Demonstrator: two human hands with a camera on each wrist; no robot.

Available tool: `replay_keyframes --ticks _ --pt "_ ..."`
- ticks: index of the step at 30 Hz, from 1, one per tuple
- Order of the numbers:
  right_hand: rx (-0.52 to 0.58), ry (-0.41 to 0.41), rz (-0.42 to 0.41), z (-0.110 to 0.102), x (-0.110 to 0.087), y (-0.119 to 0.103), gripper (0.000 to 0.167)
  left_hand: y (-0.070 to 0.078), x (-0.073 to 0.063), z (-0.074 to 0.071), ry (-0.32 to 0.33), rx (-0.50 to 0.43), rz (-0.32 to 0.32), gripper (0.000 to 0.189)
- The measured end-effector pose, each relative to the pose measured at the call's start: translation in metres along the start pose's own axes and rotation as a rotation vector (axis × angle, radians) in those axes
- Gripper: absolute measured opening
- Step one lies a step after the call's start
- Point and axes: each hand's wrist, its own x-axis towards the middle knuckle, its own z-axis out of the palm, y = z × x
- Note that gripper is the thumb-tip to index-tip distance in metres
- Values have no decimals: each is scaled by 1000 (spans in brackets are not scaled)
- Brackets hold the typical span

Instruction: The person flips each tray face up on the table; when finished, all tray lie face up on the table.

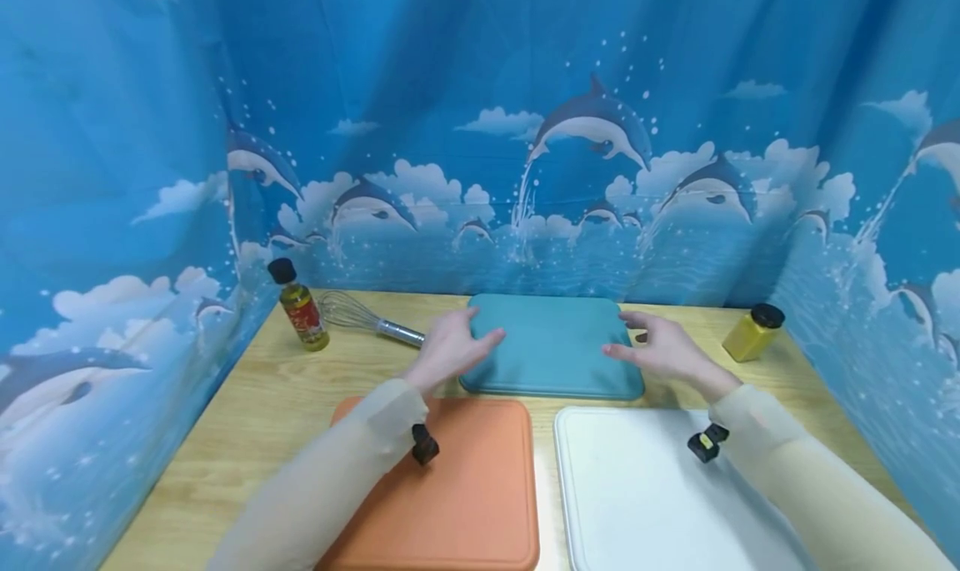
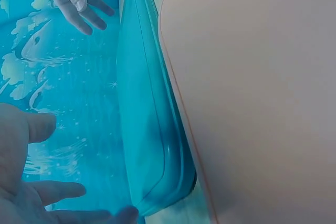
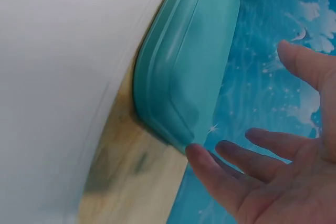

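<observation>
A teal rectangular panel (image 1: 551, 350) with rounded corners and a stepped rim, like a box lid or a board, lies at the back of the table. By its left side is my left hand (image 1: 455, 350), fingers spread and thumb pointing inward. My right hand (image 1: 663, 348) is at the opposite side, also with spread fingers. Both hands appear again in the left wrist view, holding nothing, on either side of the teal panel (image 2: 149, 103). In the right wrist view, a fingertip of the right hand (image 3: 278, 166) overlaps the panel's corner; whether it touches, I cannot tell.
An orange panel (image 1: 472, 488) lies front left and a white panel (image 1: 660, 496) front right. An oil bottle (image 1: 303, 313) and a whisk (image 1: 375, 323) are at the back left. A yellow jar with a black lid (image 1: 746, 338) stands at the right. Dolphin-print curtains (image 1: 450, 71) surround the table.
</observation>
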Motion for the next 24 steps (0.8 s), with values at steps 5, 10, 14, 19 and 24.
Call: replay_keyframes --ticks 5,10,14,19,24 --pt "39 -31 52 1 8 10 92 5 1 9 -24 17 -40 87" --pt "71 -58 104 2 12 16 94 4 2 17 -55 -16 -60 90" --pt "98 -68 153 3 15 20 95 3 6 22 -68 -29 -99 90" --pt "126 -76 192 5 20 25 98 1 9 27 -74 13 -111 90" --pt "135 -77 202 7 23 26 100 1 12 31 -60 89 -111 83"
